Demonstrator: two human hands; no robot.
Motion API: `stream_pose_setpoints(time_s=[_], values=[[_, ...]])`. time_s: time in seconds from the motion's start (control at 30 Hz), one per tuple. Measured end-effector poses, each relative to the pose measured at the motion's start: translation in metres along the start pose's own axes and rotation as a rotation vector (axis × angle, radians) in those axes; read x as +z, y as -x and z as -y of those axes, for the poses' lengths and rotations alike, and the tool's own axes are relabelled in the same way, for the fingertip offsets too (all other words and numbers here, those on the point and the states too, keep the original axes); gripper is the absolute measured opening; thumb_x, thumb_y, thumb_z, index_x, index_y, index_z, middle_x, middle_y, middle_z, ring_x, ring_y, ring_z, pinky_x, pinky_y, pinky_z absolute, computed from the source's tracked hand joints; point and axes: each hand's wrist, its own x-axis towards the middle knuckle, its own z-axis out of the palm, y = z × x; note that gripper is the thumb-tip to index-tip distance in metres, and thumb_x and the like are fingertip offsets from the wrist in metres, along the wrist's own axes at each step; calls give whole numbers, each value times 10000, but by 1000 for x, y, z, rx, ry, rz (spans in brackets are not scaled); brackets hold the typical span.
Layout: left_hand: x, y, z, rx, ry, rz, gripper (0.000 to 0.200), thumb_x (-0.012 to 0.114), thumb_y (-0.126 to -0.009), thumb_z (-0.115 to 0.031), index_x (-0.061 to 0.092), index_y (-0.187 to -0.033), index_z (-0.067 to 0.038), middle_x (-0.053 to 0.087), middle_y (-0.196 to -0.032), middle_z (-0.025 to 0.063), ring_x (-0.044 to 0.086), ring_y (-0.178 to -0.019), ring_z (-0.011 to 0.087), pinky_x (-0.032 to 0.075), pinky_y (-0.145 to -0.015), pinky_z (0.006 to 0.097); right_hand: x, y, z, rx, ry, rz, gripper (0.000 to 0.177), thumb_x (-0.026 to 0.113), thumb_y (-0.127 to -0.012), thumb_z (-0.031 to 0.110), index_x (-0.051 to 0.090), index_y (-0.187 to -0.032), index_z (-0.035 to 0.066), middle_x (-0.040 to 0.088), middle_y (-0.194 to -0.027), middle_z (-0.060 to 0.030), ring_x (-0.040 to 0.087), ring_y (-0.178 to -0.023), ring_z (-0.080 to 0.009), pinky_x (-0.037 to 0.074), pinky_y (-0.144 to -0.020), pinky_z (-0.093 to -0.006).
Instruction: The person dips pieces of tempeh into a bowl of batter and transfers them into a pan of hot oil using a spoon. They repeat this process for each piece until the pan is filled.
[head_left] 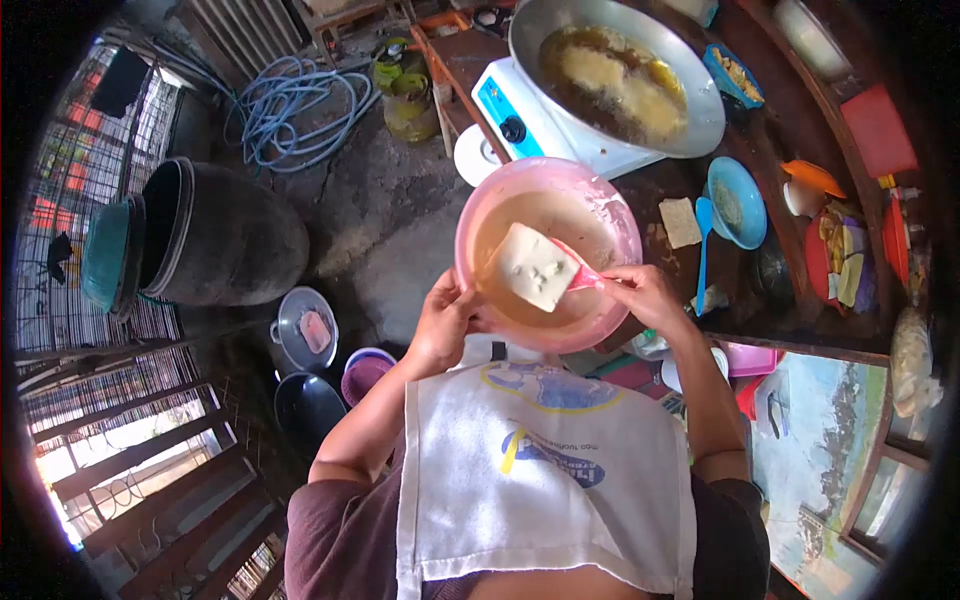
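Observation:
My left hand (446,318) is closed on the left rim of a pink bowl (610,333) that holds light brown batter. In my right hand (640,294) is the handle of a pink spatula (588,278), gripped between the fingers. A pale square slab (533,268) with small lumps on top lies on the spatula's blade, over the batter. Beyond the bowl, a wide metal pan (700,110) with dark bubbling oil and pale pieces frying in it sits on a white stove (510,112).
Right of the bowl are a tan square slice (681,222), a blue spoon (703,250) and a blue bowl (755,205). A blue dish (733,75) stands by the pan. On the left are a dark barrel (235,235), a coiled hose (300,115) and a gas cylinder (408,110).

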Motion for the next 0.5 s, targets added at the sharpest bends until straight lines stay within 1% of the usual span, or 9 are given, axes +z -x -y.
stream_pose_setpoints(time_s=[0.07,0.1,0.17,0.2,0.23,0.27,0.37,0.4,0.5], values=[[2,12,-20,-1,-30,-86,173,495,-807,-93,484,-980,-95,563,-868,30,579,-712,151,510,-602,311,-12,-5,9,-36,-76,80,220,587,-790,146,611,-943,-12,623,-795,-42,534,-721,-72,432,-647,-225],[0,15,-29,-6,-14,-93,160,496,-796,-83,487,-955,-99,561,-858,21,573,-721,141,513,-600,303,-20,-4,24,-30,-159,93,208,576,-799,121,607,-952,-16,617,-825,-34,531,-758,-74,426,-674,-222],[-5,19,-44,0,10,-99,148,505,-771,-74,493,-912,-115,556,-822,9,567,-701,130,517,-602,302,-37,-10,32,-85,-189,76,209,577,-798,122,608,-952,-16,621,-826,-36,535,-753,-72,430,-675,-220],[-5,21,-53,12,31,-93,147,503,-764,-70,490,-904,-113,560,-822,18,572,-689,134,520,-601,309,-45,-14,37,-131,-217,78,211,577,-796,123,609,-952,-15,625,-827,-38,539,-747,-71,433,-677,-219],[-4,22,-63,24,54,-89,152,502,-761,-65,487,-904,-111,562,-821,24,576,-685,139,522,-594,312,-56,-16,48,-116,-286,113,209,574,-796,118,609,-958,-9,626,-838,-33,543,-787,-77,426,-708,-215],[-3,24,-72,36,77,-87,156,500,-757,-59,485,-904,-109,565,-820,30,579,-681,144,524,-587,316,-67,-19,54,-143,-262,105,209,580,-792,145,621,-950,15,619,-819,-12,525,-745,-63,414,-666,-206],[3,17,-93,82,87,-74,171,483,-759,-40,479,-919,-99,566,-842,38,589,-694,144,539,-575,316,-99,-30,79,-80,-217,74,237,603,-771,245,643,-913,59,581,-754,53,435,-637,-27,353,-567,-191],[5,13,-98,113,99,-74,177,477,-761,-34,476,-927,-96,565,-848,40,592,-701,144,543,-574,317,-108,-38,80,-106,-244,27,189,595,-784,221,642,-883,67,521,-665,82,410,-574,3,322,-500,-158],[5,2,-104,149,125,-63,209,461,-770,-22,464,-970,-83,566,-876,53,600,-724,155,550,-575,323,-138,-57,84,-49,-222,-108,205,599,-783,239,637,-901,76,465,-612,87,353,-519,2,256,-442,-158]])
